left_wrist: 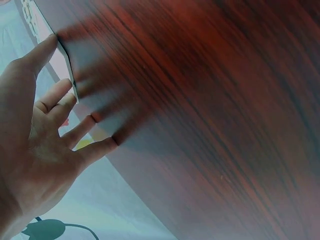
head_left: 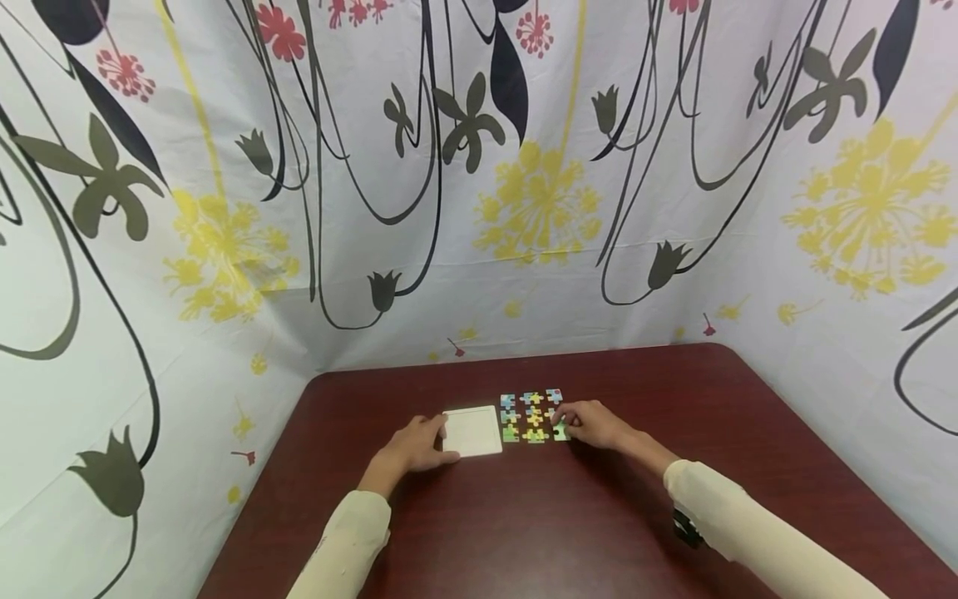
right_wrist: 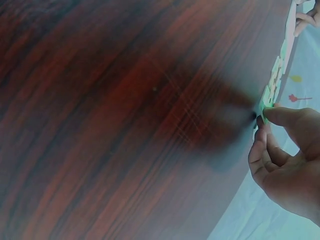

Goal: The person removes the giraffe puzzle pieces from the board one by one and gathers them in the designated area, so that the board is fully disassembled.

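A shallow white square tray (head_left: 473, 431) lies flat on the table. My left hand (head_left: 417, 443) rests at its near left corner, thumb on the front edge and fingers along the left side. In the left wrist view the fingers of that hand are spread, some touching the tray rim and others the tabletop. Right of the tray, several colourful jigsaw puzzle pieces (head_left: 535, 435) lie in spaced rows and columns. My right hand (head_left: 594, 424) pinches the green puzzle piece (right_wrist: 264, 106) at the near right corner between thumb and finger, partly covering it.
The dark red wooden table (head_left: 524, 516) reaches back to a white flower-printed curtain (head_left: 464, 316), which also hangs along both sides. A small black device (head_left: 684, 528) sits under the right sleeve.
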Action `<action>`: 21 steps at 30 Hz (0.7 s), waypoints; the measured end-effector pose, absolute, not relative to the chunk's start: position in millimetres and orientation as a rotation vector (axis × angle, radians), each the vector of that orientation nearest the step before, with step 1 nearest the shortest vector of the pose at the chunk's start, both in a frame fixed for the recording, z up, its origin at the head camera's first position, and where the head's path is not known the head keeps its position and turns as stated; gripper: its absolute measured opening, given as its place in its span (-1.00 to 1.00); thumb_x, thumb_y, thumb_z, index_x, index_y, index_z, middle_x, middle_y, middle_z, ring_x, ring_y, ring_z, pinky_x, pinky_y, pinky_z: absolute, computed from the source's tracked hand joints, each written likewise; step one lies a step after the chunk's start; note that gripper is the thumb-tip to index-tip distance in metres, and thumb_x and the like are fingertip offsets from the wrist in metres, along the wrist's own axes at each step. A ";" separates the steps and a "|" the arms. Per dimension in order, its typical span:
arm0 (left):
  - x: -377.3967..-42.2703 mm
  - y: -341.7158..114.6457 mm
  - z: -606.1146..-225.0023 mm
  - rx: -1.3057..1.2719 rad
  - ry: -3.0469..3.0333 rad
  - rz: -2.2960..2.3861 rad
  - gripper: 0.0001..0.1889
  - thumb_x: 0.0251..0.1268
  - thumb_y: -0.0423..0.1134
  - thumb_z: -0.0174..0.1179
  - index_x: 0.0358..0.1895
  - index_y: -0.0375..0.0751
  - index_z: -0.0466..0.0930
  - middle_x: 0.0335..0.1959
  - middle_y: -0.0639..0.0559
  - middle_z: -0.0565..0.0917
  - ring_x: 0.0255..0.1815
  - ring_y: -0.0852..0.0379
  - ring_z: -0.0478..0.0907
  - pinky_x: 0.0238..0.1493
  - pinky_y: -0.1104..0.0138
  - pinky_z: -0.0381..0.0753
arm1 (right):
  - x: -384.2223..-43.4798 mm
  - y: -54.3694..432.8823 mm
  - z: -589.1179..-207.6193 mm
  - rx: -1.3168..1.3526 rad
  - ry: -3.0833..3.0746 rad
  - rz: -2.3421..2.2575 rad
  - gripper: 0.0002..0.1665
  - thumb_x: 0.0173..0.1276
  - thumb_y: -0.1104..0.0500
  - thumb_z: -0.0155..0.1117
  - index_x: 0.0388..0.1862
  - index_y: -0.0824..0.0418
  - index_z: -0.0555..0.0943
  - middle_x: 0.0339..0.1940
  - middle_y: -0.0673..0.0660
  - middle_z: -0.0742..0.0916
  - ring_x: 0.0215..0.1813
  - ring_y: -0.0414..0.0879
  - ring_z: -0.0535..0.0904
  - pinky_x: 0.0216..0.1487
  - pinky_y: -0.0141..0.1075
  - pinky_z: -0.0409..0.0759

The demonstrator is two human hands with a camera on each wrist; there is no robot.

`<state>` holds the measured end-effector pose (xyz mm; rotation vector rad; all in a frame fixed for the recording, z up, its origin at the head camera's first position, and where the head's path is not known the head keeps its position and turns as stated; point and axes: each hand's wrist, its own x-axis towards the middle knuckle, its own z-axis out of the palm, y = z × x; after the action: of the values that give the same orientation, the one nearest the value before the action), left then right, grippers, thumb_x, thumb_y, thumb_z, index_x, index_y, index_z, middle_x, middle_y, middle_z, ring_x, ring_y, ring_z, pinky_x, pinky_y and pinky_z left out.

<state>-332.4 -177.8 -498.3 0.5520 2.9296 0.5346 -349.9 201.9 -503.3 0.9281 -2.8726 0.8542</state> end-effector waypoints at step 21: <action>-330.8 -177.5 -495.2 0.535 2.922 0.565 -0.51 0.25 0.19 0.42 0.04 0.00 0.49 -0.03 -0.03 0.53 0.05 -0.08 0.46 -0.05 -0.03 0.53 | -344.9 202.2 -511.4 0.869 -2.864 0.857 -0.79 0.48 0.37 0.30 -0.02 0.20 0.77 -0.21 0.06 0.64 -0.26 -0.18 0.44 -0.23 -0.29 0.50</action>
<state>-330.8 -177.5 -495.2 0.5352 2.9216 0.5646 -344.9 202.2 -511.4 0.8694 -2.8636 0.8566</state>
